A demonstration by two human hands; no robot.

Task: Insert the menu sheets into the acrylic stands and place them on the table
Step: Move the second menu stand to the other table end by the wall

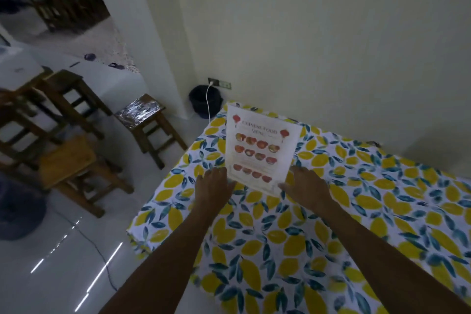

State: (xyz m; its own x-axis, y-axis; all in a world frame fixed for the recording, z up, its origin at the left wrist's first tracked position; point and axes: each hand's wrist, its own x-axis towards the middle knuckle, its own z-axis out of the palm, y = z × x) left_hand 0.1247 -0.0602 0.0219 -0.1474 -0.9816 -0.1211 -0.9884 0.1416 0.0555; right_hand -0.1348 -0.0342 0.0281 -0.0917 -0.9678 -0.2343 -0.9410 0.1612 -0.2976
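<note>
Yellow lemons and blue-green leaves cover the cloth on the desk, which stands against a pale wall. Near the desk's far left corner a stand holds a menu upright, leaning slightly back, its print facing the person: a red-lettered heading, lanterns at the top corners and rows of food pictures. The clear stand itself is hard to make out apart from a faint lower edge.

Both arms reach forward over the cloth. The left hand lies at the menu's lower left corner, fingers loosely spread and pointing away, touching or just beside the edge; which one cannot be told. The right hand sits at the lower right corner, fingers spread, its thumb side against the bottom edge. Neither hand visibly pinches anything.

Left of the desk, on a glossy white floor, stand several wooden stools. A dark bin sits in the corner beneath a wall socket with a white cable.
</note>
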